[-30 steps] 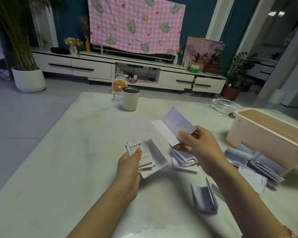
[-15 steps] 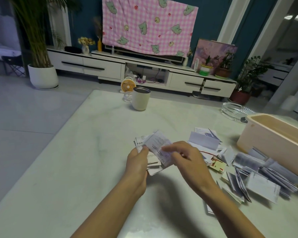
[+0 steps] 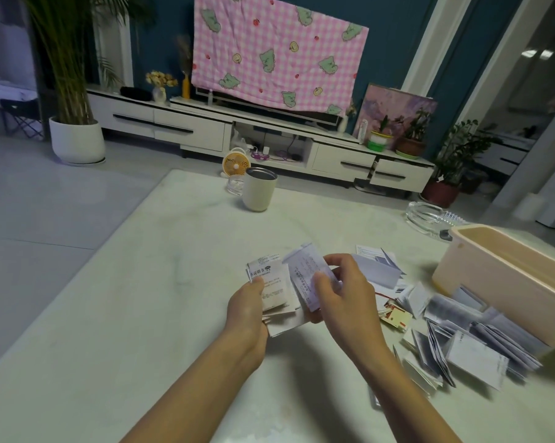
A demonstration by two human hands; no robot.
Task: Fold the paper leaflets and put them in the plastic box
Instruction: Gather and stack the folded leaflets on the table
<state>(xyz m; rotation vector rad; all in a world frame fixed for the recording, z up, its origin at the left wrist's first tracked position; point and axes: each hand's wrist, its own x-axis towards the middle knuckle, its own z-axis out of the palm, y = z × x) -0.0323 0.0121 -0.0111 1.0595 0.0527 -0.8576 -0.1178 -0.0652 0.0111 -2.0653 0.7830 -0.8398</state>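
At the table's middle my left hand (image 3: 249,306) grips a small stack of folded leaflets (image 3: 269,284), thumb on top. My right hand (image 3: 343,290) pinches a folded printed leaflet (image 3: 305,273) and holds it against the stack's right side. A loose heap of paper leaflets (image 3: 455,334) spreads to the right of my hands. The beige plastic box (image 3: 480,282) stands open at the right edge, behind that heap; its inside is not visible.
A cream cup (image 3: 259,193) stands at the far side of the white table (image 3: 125,298). A glass ashtray (image 3: 429,215) sits behind the box. A small red and yellow card (image 3: 396,316) lies among the papers. Beyond the table are a floor fan (image 3: 236,163) and a TV cabinet.
My right hand came down and left from a raised spot, bringing a folded leaflet to the stack in my left hand. The view shifted, showing more of the loose heap.
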